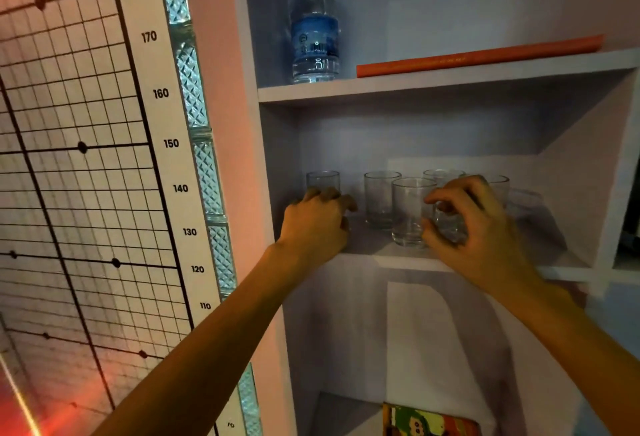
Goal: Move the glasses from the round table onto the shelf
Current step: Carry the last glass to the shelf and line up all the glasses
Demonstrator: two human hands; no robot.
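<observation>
Glasses line our shelf; left hand grips the leftmost glass, right hand probably half-released beside them.

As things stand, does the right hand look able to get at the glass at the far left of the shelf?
Probably not directly: the left hand already covers that glass, and two other glasses stand between it and the right hand.

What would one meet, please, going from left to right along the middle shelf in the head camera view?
Left hand closed around the leftmost glass → a free-standing glass → the front glass → right hand, its fingers curled at another glass. The glasses behind that hand overlap too much to order.
</observation>
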